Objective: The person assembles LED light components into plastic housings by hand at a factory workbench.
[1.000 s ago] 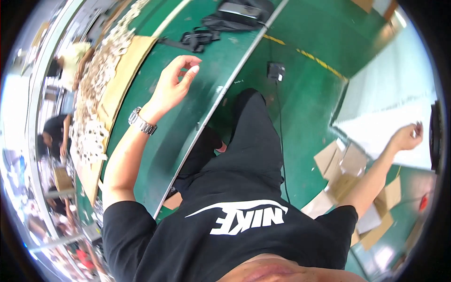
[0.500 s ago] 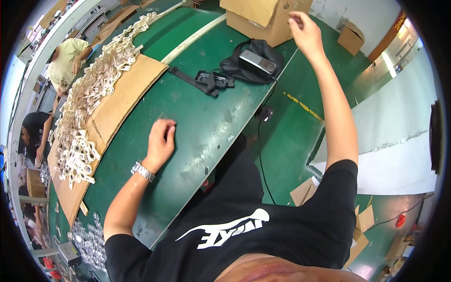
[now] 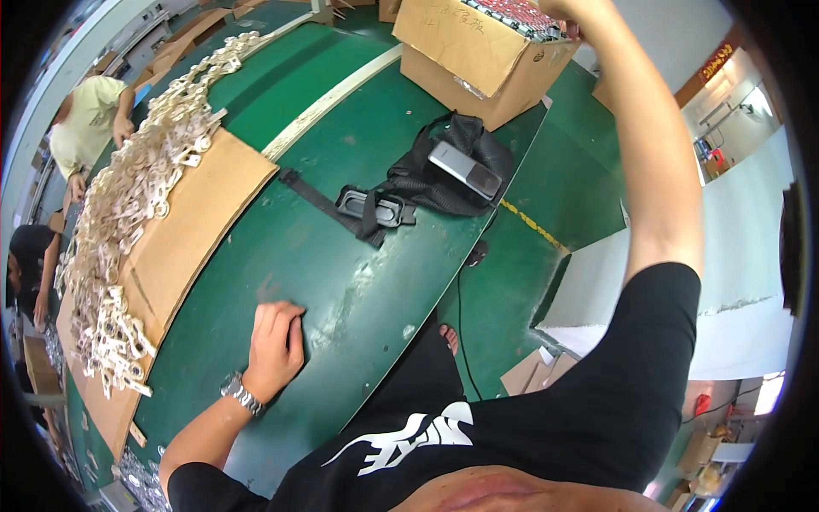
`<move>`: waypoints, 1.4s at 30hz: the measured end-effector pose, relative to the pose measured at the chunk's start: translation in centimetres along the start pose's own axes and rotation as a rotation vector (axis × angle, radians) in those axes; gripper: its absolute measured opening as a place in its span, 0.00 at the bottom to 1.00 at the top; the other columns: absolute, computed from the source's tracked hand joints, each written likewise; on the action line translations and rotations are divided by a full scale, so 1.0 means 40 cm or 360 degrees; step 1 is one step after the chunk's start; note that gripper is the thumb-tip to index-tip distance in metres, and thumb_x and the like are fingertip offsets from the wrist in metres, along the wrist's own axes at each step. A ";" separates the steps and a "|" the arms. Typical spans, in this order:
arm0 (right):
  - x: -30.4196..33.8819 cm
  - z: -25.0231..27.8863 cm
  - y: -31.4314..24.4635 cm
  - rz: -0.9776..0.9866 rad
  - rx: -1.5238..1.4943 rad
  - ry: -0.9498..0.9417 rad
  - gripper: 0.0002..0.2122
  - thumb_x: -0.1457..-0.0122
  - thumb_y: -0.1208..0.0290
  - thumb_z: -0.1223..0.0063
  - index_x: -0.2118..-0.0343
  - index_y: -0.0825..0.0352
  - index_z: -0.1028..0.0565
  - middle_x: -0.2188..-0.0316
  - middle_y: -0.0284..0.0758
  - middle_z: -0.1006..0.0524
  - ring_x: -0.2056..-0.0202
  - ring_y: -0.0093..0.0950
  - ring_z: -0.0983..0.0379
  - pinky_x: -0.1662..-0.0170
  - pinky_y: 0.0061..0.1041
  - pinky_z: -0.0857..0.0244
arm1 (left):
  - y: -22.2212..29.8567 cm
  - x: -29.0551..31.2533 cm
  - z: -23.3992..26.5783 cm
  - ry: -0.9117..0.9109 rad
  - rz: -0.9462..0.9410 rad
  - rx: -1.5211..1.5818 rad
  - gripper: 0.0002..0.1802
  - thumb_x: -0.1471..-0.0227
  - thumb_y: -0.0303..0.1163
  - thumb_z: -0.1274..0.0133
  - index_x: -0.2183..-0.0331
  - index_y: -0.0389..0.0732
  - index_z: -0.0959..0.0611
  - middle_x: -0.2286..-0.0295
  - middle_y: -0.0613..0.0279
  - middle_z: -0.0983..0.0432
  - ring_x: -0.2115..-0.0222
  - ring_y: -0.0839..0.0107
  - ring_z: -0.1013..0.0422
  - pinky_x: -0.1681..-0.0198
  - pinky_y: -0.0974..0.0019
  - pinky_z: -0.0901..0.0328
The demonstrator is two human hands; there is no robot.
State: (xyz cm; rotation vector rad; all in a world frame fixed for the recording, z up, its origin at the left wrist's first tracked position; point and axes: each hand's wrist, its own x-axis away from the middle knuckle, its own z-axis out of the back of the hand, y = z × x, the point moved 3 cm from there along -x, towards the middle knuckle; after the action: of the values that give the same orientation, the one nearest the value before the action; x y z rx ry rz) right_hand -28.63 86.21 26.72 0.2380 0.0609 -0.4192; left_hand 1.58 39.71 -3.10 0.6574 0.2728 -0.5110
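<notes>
My left hand rests on the green table, its wrist in a metal-band watch. Its fingers are loosely curled with the thumb alongside, and nothing shows in them. My right arm stretches far out, and my right hand is at the rim of an open cardboard box. Small red and silvery parts fill the top of that box. The right hand is partly cut off by the frame's upper edge, so I cannot see what its fingers hold.
A silver-grey device lies on a black mesh bag, beside a black strap with a holder. Pale linkage-like parts are heaped along a cardboard sheet. Two people work beyond. A cable hangs to the floor.
My right hand has moved outward, from beside the box to its open top. The view has shifted, showing the parts inside the box. My left hand stays on the table.
</notes>
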 end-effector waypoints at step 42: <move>-0.504 -0.198 0.205 0.0329 -0.1374 0.0035 0.18 0.36 0.57 0.51 0.57 0.68 0.18 0.57 0.48 0.18 0.53 0.47 0.21 0.47 0.39 0.30 | 0.283 -1.449 -0.078 -0.0250 0.0978 -0.0009 0.24 0.42 0.45 0.48 0.68 0.30 0.14 0.70 0.40 0.18 0.64 0.46 0.20 0.57 0.51 0.28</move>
State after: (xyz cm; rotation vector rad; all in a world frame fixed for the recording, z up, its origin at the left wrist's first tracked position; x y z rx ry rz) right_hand -43.71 103.37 22.98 -0.5982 0.2289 -0.1561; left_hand -41.50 70.44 23.30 0.6534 -0.0813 0.0289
